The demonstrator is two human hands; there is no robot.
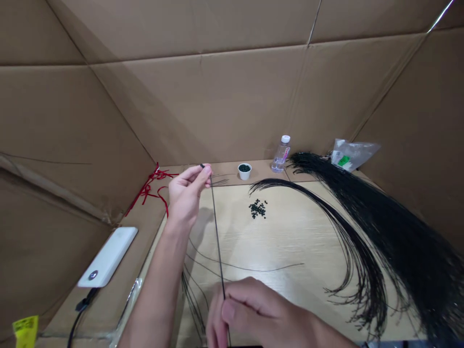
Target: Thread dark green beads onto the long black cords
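Observation:
A thin dark cord [216,227] is stretched taut between my two hands. My left hand [186,191] pinches its far end between thumb and fingers, with a small black tip showing above the fingertips. Close to the front edge, my right hand [250,311] is closed around the cord's near part, thumb pressed against the fingers. A small pile of dark green beads [257,209] lies on the table beyond the hands. Loose thin cords [250,268] lie under and beside my left forearm.
A white cup [244,172] of dark beads and a water bottle [280,155] stand at the back. Two bundles of black cords, one slim [344,220], one thick [384,222], lie right, near a plastic bag [353,153]. Left are red ribbons [145,188] and a white phone-like device [108,256].

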